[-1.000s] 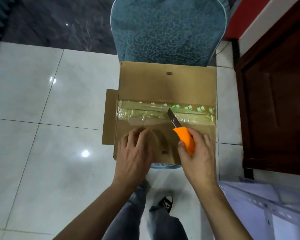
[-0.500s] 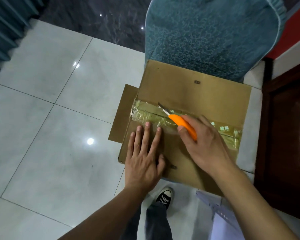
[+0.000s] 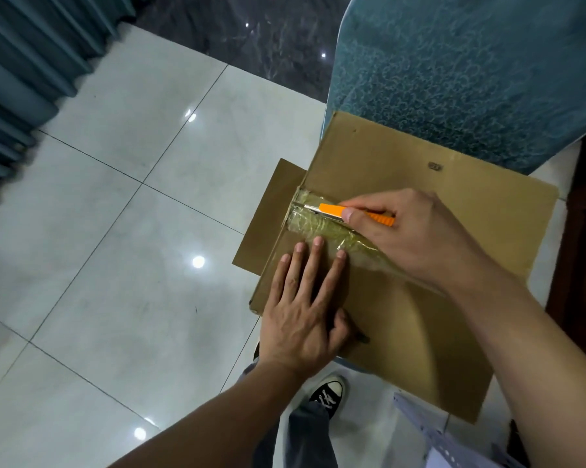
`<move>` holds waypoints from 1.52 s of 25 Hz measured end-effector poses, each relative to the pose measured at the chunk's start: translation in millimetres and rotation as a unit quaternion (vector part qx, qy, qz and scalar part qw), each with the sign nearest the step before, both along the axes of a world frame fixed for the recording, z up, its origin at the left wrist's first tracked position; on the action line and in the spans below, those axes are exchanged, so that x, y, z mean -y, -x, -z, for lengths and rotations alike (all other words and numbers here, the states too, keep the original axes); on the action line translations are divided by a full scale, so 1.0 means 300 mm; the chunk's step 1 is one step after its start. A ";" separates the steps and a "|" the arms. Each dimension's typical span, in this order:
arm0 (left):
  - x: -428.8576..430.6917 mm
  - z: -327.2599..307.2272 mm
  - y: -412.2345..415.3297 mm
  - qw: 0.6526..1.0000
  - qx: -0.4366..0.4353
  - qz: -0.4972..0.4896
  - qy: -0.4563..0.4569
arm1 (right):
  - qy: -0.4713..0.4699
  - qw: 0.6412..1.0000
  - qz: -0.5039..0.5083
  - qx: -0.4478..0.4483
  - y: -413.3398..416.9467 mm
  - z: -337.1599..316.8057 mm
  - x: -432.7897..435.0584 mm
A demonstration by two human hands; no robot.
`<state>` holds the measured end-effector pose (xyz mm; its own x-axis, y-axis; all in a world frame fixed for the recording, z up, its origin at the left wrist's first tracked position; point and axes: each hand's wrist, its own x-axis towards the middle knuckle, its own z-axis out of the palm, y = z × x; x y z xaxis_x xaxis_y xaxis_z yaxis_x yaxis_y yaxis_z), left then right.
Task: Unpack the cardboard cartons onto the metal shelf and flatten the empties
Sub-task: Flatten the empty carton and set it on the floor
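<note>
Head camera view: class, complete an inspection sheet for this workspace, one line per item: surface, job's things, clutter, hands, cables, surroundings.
Surface: glossy white tiled floor; teal patterned upholstered chair behind the carton, its seat hidden.
Job's things: brown cardboard carton, top closed, seam under yellowish clear packing tape; orange-handled utility knife, blade at the seam's left end.
Clutter: pale perforated metal strip at bottom right.
Hands: left hand flat on the carton's near side; right hand grips the knife.
Cables: nothing seen.
Surroundings: teal pleated curtain at left; dark wooden door at right.
</note>
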<state>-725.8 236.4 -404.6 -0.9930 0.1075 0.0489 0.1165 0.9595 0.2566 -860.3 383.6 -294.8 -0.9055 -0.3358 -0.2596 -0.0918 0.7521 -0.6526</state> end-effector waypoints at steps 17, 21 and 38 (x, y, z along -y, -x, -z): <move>-0.002 0.001 0.010 1.000 0.006 0.000 0.024 | -0.085 0.996 -0.028 0.017 0.022 -0.039 -0.052; -0.005 -0.002 0.016 1.000 0.004 -0.003 0.025 | -0.115 0.993 -0.017 0.028 0.013 -0.036 -0.133; -0.186 -0.048 0.003 0.993 -0.048 0.105 -0.035 | -0.136 0.986 0.064 0.074 -0.115 -0.089 -0.438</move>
<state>-726.6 292.1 -390.2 -0.9390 0.3056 0.1577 0.3403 0.8915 0.2989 -825.9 514.9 -268.1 -0.8809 -0.1207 -0.4576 0.0968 0.9005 -0.4239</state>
